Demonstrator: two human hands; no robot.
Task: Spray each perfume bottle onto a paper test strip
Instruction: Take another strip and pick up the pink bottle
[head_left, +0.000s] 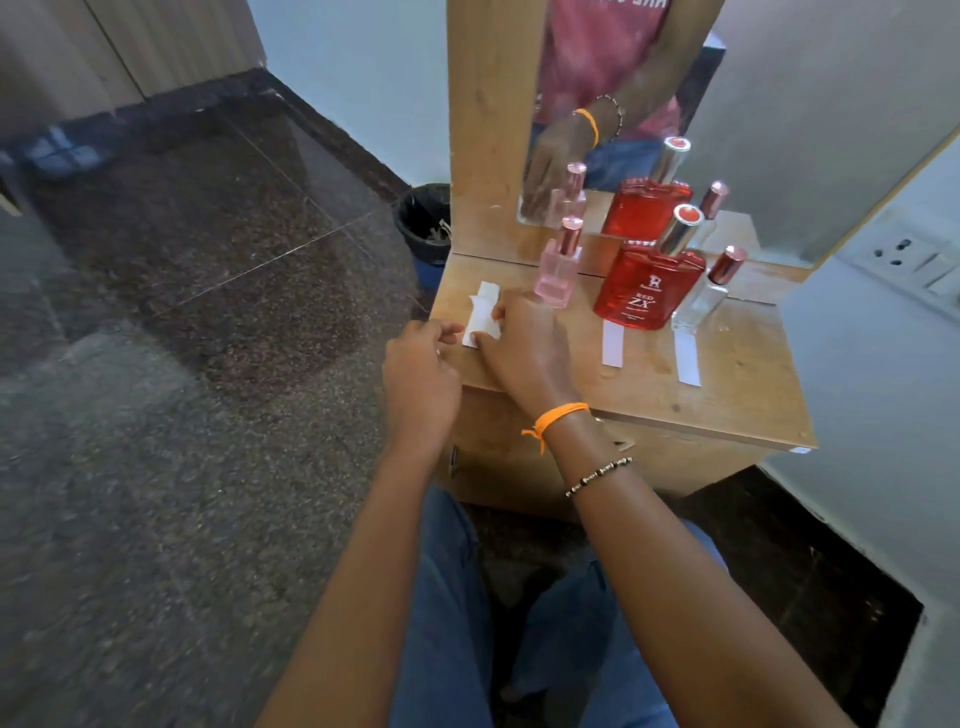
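Three perfume bottles stand on the wooden dresser top: a small pink bottle at the left, a large red bottle in the middle and a small clear bottle at the right, all capped. A white paper strip lies in front of the red bottle, another strip in front of the clear one. At the left edge my right hand pinches a small stack of white strips. My left hand is beside it, fingers curled near the paper's lower end; its grip is unclear.
A mirror in a wooden frame stands behind the bottles and reflects them. A dark waste bin sits on the floor left of the dresser. A wall socket plate is at the right. Dark stone floor lies to the left.
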